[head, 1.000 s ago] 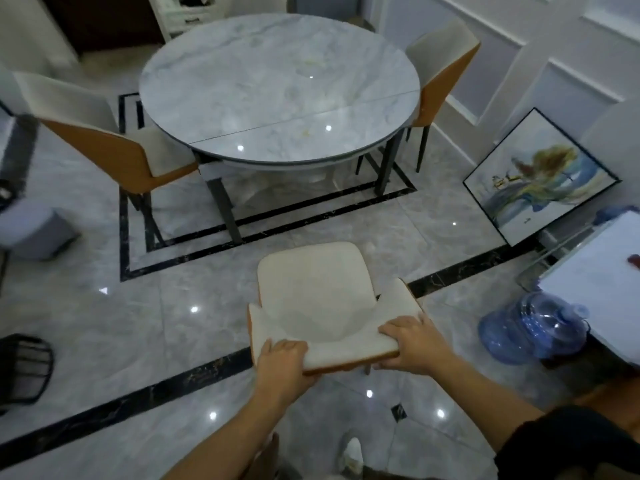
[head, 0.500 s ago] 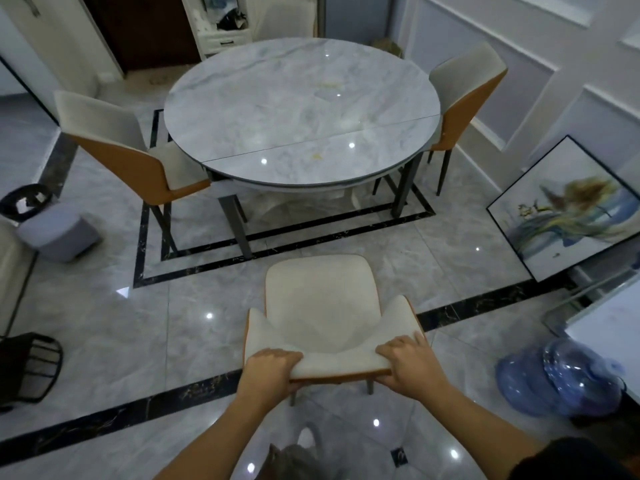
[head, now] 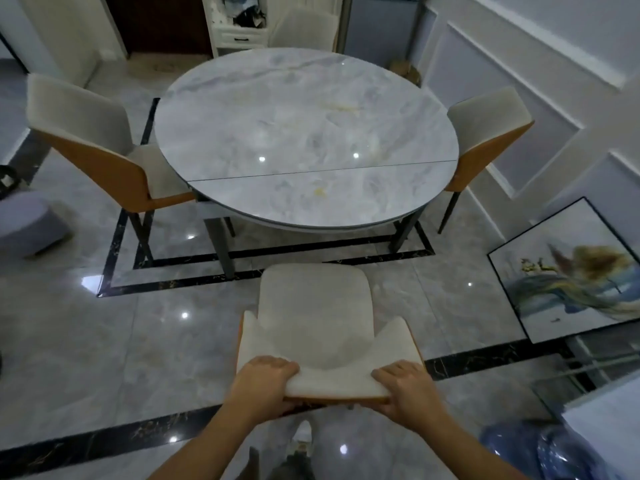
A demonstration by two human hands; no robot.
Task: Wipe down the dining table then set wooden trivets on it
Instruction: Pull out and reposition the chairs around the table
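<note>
A round grey marble dining table stands ahead of me, its top bare with a few yellowish stains. Between me and the table is a cream chair with an orange back, facing the table. My left hand grips the left end of its backrest top and my right hand grips the right end. No cloth or wooden trivets are in view.
Matching chairs stand at the table's left, right and far side. A framed painting leans on the right wall. A blue water jug lies at lower right, a grey stool at left.
The table has come closer and now sits more centred ahead of me. Both hands have kept their grip on the chair's backrest, and the chair has moved with me toward the table.
</note>
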